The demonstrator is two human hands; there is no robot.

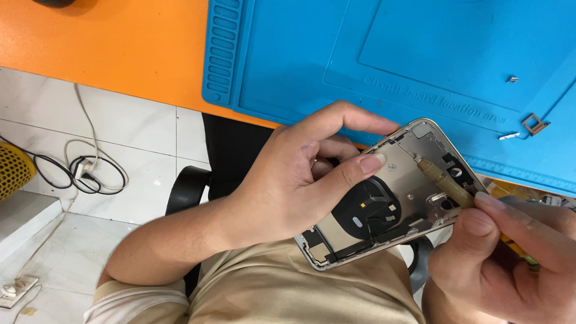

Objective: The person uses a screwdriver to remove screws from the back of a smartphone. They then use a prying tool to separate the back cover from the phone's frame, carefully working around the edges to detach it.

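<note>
From the head camera, your left hand grips the opened phone housing in mid-air above your lap, just off the near edge of the blue repair mat; the thumb presses flat on the inner plate and the fingers curl behind the frame. Your right hand pinches a slim screwdriver between thumb and forefinger, its tip set at the upper part of the housing, near the top edge.

The housing is tilted and rests on nothing, so any screw that comes free could roll off the plate and drop past your knees to the tiled floor. If the tip slips out of the screw head, it can skid across the plate toward the round black coil and its thin flex just beside your thumb. A hard squeeze from the left hand could also bend the bare frame. The small metal bracket and loose bits lie unsecured on the mat, well apart from your hands; a sleeve could sweep them away
</note>
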